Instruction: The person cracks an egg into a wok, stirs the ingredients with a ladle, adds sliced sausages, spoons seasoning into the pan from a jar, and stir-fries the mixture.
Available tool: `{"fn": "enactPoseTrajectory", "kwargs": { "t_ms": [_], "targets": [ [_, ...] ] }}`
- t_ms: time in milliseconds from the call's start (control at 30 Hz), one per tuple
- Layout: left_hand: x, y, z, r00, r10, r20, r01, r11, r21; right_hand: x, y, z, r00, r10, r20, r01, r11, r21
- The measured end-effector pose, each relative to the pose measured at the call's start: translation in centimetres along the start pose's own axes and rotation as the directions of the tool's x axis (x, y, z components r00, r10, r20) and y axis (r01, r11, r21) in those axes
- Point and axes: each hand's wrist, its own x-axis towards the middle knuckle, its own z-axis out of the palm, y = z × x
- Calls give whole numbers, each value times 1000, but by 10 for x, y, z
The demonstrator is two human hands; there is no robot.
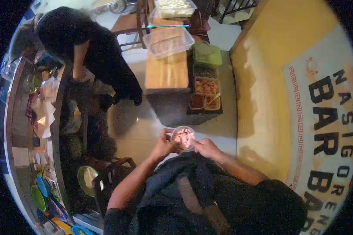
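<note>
A small round clear bowl (189, 127) is held close in front of my body. Pale pink chunks of food (183, 138) fill it. My left hand (164, 144) wraps round the bowl's left side, thumb near the rim. On the other side, my right hand (207, 148) is closed at the bowl's right edge. Whatever its fingers grip is too small and blurred to name. Ahead of the bowl stands a wooden-topped table (166, 74), bearing a translucent plastic tub (170, 41).
Food containers (207, 87) line a lower shelf right of the table, by a green box (208, 54). A white tray (174, 8) and turquoise utensil (168, 26) lie farther back. Left, a person in black (98, 51) bends by a cluttered counter (23, 113). A yellow wall (259, 78) bounds the right.
</note>
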Motion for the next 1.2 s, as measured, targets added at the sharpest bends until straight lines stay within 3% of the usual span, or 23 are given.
{"fn": "enactPoseTrajectory", "kwargs": {
  "t_ms": [67,167,267,300,367,400,467,567,633,700,767,867,900,933,967,1000,1067,1133,1200],
  "targets": [
    [37,-1,47,1000,18,16,-21,988,150,15,35,-51,999,-21,-34,19,997,-79],
    [91,-9,104,999,34,12,-35,994,105,50,95,-110,988,-59,-146,55,998,-27],
    [147,2,137,988,145,-58,-117,933,340,84,98,-164,970,-85,-226,98,994,48],
    [163,4,143,963,251,-95,-206,920,334,93,82,-183,963,-143,-228,142,990,-21],
    [189,9,148,871,458,-174,-383,858,342,139,71,-215,945,-272,-184,244,956,-161],
    [192,10,147,866,456,-204,-383,868,316,172,76,-225,933,-333,-136,298,927,-227],
    [190,16,144,852,449,-270,-383,885,263,222,52,-236,875,-483,-10,478,869,-127],
    [128,44,125,985,153,-75,-96,864,495,277,-2,-240,894,-411,179,442,738,-510],
    [85,24,98,997,78,-17,-62,889,454,296,-42,-232,906,-330,265,409,527,-745],
    [36,3,68,984,-86,-159,140,919,370,317,-66,-220,890,-299,346,438,341,-832],
    [-14,-31,38,881,-197,-430,311,926,213,336,-84,-202,847,-336,411,505,270,-820],
    [-105,-93,-1,708,-141,-692,390,895,216,355,-101,-181,787,-390,479,586,226,-778],
    [-136,-83,5,588,-150,-795,457,873,173,358,-106,-176,779,-396,486,593,213,-777],
    [-166,-125,-7,445,-244,-861,528,849,32,363,-106,-174,781,-398,481,587,206,-783],
    [-196,-164,-14,356,-182,-917,487,873,15,361,-111,-166,774,-409,483,593,201,-780],
    [-226,-204,-15,278,-118,-953,458,889,24,355,-110,-165,786,-414,458,572,209,-793],
    [-273,-267,-18,96,-247,-964,533,831,-160,346,-108,-157,784,-464,413,561,246,-790],
    [-308,-248,16,-17,-345,-938,584,758,-289,325,-104,-143,764,-542,350,569,310,-761],
    [-328,-292,31,11,-479,-878,563,728,-390,302,-97,-121,715,-626,311,616,353,-704]
  ]
}}
